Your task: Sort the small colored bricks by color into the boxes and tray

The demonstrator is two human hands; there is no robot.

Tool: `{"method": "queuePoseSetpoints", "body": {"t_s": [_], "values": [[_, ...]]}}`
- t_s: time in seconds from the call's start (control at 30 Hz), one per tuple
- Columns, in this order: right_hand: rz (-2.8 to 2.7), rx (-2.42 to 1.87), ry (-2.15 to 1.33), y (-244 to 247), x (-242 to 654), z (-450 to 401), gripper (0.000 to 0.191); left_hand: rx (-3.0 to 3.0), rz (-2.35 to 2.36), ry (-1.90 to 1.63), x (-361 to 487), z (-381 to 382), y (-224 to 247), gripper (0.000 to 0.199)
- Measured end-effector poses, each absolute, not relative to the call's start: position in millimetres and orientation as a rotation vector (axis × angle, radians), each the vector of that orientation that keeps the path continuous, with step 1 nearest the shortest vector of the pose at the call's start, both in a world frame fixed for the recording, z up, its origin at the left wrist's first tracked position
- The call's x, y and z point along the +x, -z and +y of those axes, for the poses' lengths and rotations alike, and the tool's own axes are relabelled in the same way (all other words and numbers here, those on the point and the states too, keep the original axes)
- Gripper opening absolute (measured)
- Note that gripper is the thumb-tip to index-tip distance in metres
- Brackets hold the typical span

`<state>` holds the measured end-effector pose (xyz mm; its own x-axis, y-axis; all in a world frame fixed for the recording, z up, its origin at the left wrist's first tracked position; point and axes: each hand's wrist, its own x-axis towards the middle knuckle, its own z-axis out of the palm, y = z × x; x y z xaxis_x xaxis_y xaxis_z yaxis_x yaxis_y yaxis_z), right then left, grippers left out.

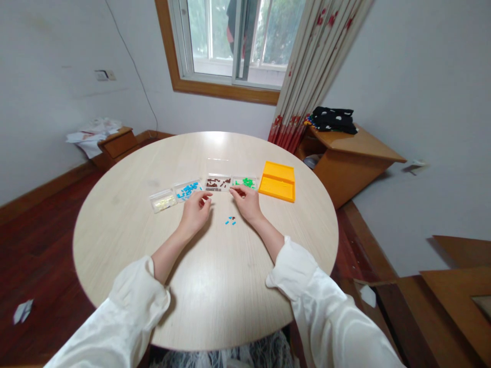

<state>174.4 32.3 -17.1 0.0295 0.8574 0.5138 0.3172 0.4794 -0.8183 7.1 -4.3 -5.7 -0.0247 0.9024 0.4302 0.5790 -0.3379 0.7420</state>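
Several blue bits (187,190) sit by the left hand (194,211), fingers parted. Right hand (248,205) is near the brown bits (212,182), can't tell if it's pinching anything.

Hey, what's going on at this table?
A person's left hand is beside the boxed blue pieces, and the right hand is close to the boxed green pieces and boxed brown pieces. A few loose pieces, blue and brown, lie nearer on the table; the yellow case lies open to the right. Whether either hand grips anything is unclear.
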Motion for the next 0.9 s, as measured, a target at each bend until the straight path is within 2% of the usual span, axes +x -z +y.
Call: {"method": "queuePoseSetpoints", "body": {"t_s": [0.3,0.67,0.83,0.9], "values": [[-1.619,-1.031,-0.233,24,167,61,0.010,1.949,1.591,-1.199,8,-3,9,0.014],[-1.679,-1.031,-0.237,38,167,75,0.030,1.951,1.589,-1.186,8,-3,11,0.014],[-1.677,-0.991,-0.197,33,168,69,0.026,1.956,1.562,-1.148,8,-4,8,0.009],[-1.690,-0.960,-0.157,28,170,64,0.021,1.970,1.507,-1.073,9,-6,7,0.015]]}}
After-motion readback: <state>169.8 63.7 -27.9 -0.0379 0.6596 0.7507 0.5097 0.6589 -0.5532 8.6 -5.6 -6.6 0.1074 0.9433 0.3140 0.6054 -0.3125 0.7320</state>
